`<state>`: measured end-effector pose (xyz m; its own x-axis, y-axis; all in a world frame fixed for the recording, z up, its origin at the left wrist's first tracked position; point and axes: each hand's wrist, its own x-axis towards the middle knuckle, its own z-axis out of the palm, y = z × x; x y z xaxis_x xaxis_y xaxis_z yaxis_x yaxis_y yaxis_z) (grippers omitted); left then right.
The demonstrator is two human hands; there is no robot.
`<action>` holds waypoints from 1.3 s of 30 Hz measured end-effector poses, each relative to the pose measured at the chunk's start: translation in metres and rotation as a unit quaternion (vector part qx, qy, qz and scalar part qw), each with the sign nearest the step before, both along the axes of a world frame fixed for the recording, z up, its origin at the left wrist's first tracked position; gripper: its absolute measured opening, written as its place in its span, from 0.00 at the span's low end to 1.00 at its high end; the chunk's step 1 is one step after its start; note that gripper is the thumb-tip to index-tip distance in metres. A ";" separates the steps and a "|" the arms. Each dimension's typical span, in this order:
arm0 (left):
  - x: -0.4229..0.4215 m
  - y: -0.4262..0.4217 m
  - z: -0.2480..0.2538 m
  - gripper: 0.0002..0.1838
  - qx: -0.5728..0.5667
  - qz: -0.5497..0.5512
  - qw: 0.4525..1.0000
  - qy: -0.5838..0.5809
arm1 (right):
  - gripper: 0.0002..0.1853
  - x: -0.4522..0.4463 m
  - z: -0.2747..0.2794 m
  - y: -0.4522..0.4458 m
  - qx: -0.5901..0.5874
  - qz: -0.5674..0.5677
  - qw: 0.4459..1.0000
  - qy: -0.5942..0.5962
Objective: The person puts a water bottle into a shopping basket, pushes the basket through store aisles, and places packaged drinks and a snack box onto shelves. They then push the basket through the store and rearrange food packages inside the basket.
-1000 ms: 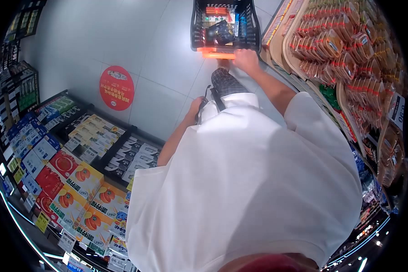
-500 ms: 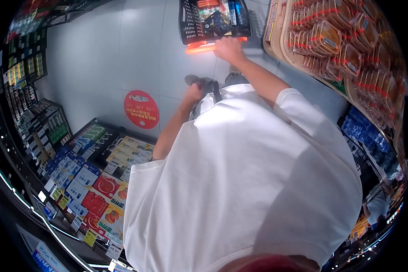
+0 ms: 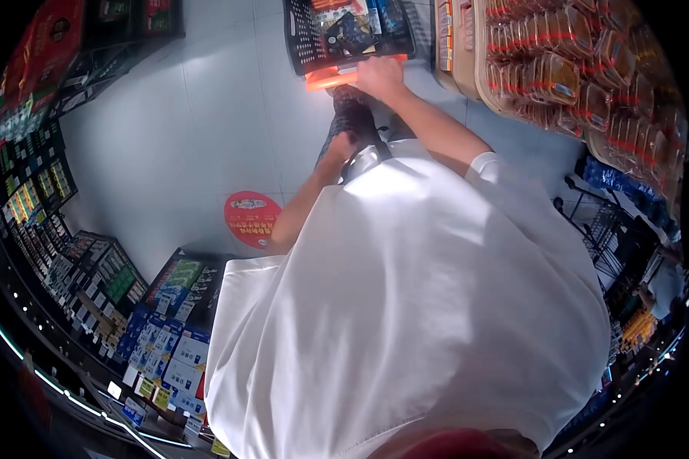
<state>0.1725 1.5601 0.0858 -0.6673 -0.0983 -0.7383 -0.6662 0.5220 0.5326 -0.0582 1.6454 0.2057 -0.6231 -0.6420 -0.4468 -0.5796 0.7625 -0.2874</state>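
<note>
My right hand (image 3: 380, 76) is wrapped round the orange handle (image 3: 333, 81) of a black shopping basket (image 3: 305, 47), at its right part. Inside the basket lie several packages, among them a dark one (image 3: 350, 32) and orange-red ones. My left hand (image 3: 344, 145) is low in front of my body, beside a dark strap (image 3: 380, 144) at my waist. Its fingers are blurred and partly hidden, so whether it holds anything cannot be made out.
Packed food in clear bags with red bands (image 3: 540, 76) fills a display at right. Boxed goods (image 3: 184, 366) stand on shelves at lower left. A red round sticker (image 3: 249, 218) marks the floor (image 3: 161, 138). A dark cart (image 3: 601, 229) and another person (image 3: 666, 283) are at far right.
The shelves and floor sticker have shifted in view as I move. The cart has come into view at right. My right hand stays on the handle; my left hand has shifted slightly right.
</note>
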 end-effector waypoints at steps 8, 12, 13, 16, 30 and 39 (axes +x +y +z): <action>-0.119 -0.138 0.035 0.10 0.077 0.121 0.986 0.082 | 0.13 -0.056 -0.011 -0.050 0.085 -0.019 0.996 -0.012; -0.192 -0.191 0.120 0.11 0.090 0.015 0.975 0.203 | 0.14 -0.076 0.003 -0.071 0.102 -0.014 0.994 -0.032; -0.202 -0.197 0.131 0.11 0.072 -0.027 0.965 0.252 | 0.14 -0.079 0.006 -0.075 0.110 -0.014 0.993 -0.039; -0.234 -0.205 0.152 0.14 -0.063 -0.179 0.942 0.278 | 0.13 -0.085 -0.006 -0.079 0.087 -0.019 0.996 -0.017; -0.319 -0.171 0.119 0.13 -0.164 -0.293 0.933 0.133 | 0.11 -0.134 0.000 -0.106 0.095 -0.049 0.994 0.009; -0.396 -0.199 0.107 0.16 -0.206 -0.337 0.912 0.114 | 0.08 -0.205 -0.017 -0.125 0.009 -0.047 0.998 0.041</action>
